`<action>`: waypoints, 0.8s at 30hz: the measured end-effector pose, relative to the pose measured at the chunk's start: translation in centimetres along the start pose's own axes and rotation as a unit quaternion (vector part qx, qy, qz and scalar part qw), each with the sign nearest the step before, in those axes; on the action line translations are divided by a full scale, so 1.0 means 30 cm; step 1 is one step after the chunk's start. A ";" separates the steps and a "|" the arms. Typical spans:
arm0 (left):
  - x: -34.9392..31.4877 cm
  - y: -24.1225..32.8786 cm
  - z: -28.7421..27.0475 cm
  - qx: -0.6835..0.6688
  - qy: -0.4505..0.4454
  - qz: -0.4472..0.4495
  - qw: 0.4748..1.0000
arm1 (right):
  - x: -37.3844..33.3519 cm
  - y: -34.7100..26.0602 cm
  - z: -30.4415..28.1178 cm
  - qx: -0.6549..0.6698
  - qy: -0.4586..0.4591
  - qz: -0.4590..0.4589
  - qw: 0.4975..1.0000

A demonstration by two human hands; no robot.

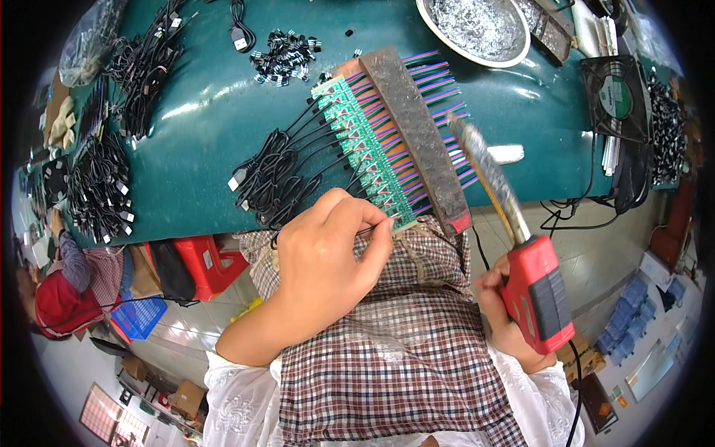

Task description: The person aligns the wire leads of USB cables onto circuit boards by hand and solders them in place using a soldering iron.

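My left hand point(320, 249) pinches a thin black cable point(365, 230) at the near end of a green circuit board strip point(365, 149). Several black cables run from the strip's left side into a coiled bundle point(272, 175). Striped coloured wires point(439, 82) stick out on the right side, under a dark, worn bar point(413, 134) lying across them. My right hand point(500, 316) grips a red and black soldering gun point(538, 294). Its bent metal nozzle point(488, 167) points up and away, right of the bar and apart from the board.
Small black and silver connectors point(287, 56) lie in a heap on the green table point(201, 149). A metal bowl point(477, 30) of shiny scraps stands at the back right, near a black fan point(614, 97). More cable bundles point(100, 182) lie at left. Another person point(71, 298) sits at the far left.
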State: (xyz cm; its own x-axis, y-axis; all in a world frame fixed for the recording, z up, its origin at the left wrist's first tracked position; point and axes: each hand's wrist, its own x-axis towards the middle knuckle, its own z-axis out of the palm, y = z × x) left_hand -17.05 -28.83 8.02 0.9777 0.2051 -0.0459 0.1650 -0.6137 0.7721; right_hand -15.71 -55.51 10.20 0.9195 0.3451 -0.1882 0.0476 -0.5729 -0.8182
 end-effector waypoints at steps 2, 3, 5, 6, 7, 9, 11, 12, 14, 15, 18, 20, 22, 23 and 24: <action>0.000 -0.008 0.007 0.010 0.013 -0.001 1.000 | -0.031 0.027 -0.026 0.120 0.002 0.013 0.993; 0.002 -0.010 0.008 0.010 0.013 -0.002 1.000 | -0.048 0.043 -0.049 0.105 -0.048 -0.009 0.993; 0.004 -0.010 0.014 0.038 0.018 0.006 0.999 | -0.062 0.061 -0.080 0.075 -0.109 -0.009 0.991; 0.005 -0.011 0.017 0.040 0.018 0.005 0.999 | -0.055 0.052 -0.085 0.076 -0.110 -0.009 0.991; 0.005 -0.012 0.020 0.043 0.019 0.008 0.999 | -0.039 0.035 -0.087 0.045 -0.113 -0.042 0.992; 0.006 -0.010 0.024 0.048 0.021 0.010 0.999 | -0.017 0.019 -0.070 -0.014 -0.098 -0.103 0.990; 0.008 -0.014 0.021 0.048 0.018 0.012 0.999 | -0.016 0.010 -0.072 -0.018 -0.104 -0.087 0.991; 0.010 -0.015 0.020 0.047 0.017 0.010 0.999 | -0.016 0.007 -0.073 -0.020 -0.109 -0.073 0.991; 0.009 -0.012 0.021 0.049 0.017 0.008 0.999 | -0.015 0.011 -0.071 -0.023 -0.111 -0.079 0.990; 0.008 -0.011 0.022 0.050 0.017 0.007 0.999 | -0.014 0.013 -0.070 -0.027 -0.112 -0.084 0.990; 0.010 -0.009 0.023 0.047 0.016 0.010 0.999 | -0.015 0.028 -0.069 -0.033 -0.110 -0.108 0.987; 0.009 -0.008 0.023 0.057 0.013 0.008 0.998 | -0.011 0.028 -0.066 -0.033 -0.110 -0.111 0.987; 0.009 -0.008 0.022 0.061 0.012 0.009 0.998 | -0.008 0.025 -0.063 -0.035 -0.110 -0.112 0.987; 0.010 -0.008 0.022 0.064 0.011 0.011 0.998 | -0.006 0.024 -0.062 -0.037 -0.109 -0.113 0.987; 0.010 -0.008 0.023 0.064 0.011 0.011 0.998 | -0.004 0.023 -0.061 -0.040 -0.107 -0.114 0.987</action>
State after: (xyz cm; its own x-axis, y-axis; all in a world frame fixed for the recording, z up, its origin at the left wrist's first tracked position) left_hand -16.70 -29.14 7.39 0.9785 0.2059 -0.0158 0.1606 -0.7107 0.6849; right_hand -15.09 -57.30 10.64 0.7779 0.6164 -0.1221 0.2821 -0.5163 -0.8086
